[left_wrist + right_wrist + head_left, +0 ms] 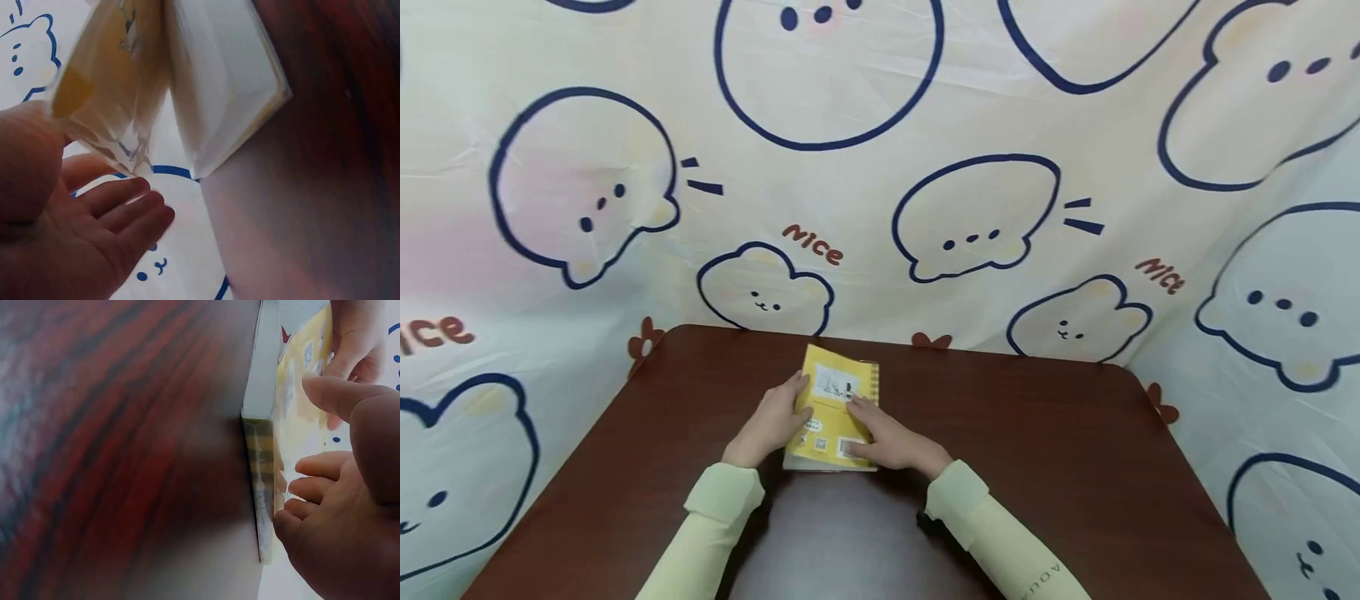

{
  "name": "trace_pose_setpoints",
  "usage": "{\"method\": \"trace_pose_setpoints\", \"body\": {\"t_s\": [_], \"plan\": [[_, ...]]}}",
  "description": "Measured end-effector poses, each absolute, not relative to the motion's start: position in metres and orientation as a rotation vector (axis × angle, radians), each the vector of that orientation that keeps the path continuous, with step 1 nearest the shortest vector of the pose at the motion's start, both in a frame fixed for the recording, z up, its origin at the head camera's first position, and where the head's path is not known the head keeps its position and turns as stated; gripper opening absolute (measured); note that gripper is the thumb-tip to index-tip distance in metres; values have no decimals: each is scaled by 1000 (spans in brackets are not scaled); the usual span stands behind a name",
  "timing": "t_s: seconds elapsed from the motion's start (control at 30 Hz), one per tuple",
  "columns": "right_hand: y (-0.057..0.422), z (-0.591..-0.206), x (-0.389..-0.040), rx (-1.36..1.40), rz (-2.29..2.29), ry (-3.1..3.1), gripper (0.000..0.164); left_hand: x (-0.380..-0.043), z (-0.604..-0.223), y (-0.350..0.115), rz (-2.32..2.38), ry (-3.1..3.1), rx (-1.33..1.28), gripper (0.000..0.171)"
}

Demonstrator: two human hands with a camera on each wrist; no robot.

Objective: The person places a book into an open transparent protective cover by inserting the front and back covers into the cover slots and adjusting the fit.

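Note:
A yellow-covered book [829,423] lies on the table with a picture, a QR code and a barcode on its upward face. My left hand [772,418] holds the left edge of the cover, thumb on the printed face. In the left wrist view the cover [115,75] stands lifted away from the white pages [219,75], leaving a wedge-shaped gap. My right hand [891,437] rests on the right part of the cover with fingers extended. Its thumb and fingertips reach the cover near the striped spine [261,450] in the right wrist view.
The dark brown wooden table [1037,442] spreads around the book. Behind and beside it hangs a pale cloth [865,192] with blue-outlined cartoon figures, meeting the table's back edge. Both forearms wear light yellow sleeves [700,533] with turned-back cuffs.

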State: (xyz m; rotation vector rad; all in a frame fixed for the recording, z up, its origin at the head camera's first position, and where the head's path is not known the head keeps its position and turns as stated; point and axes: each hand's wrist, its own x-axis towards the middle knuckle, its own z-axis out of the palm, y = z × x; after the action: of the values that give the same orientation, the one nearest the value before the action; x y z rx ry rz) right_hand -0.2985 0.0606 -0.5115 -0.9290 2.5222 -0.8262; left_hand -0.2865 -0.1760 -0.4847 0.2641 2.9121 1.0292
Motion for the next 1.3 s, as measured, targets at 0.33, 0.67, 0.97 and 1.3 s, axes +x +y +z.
{"method": "trace_pose_setpoints", "body": {"t_s": [0.33,0.67,0.97,1.3], "plan": [[56,-513,-295,-944,-721,2551,81,-285,-500,-175,811,2860,373,53],[45,-503,-291,-853,-650,2576,83,-286,-500,-174,754,2815,437,50],[55,-503,-285,-821,-660,2615,84,-282,-500,-157,841,2812,448,61],[95,-507,-276,-766,-706,2642,84,-275,-507,-119,915,2831,548,53]]}}
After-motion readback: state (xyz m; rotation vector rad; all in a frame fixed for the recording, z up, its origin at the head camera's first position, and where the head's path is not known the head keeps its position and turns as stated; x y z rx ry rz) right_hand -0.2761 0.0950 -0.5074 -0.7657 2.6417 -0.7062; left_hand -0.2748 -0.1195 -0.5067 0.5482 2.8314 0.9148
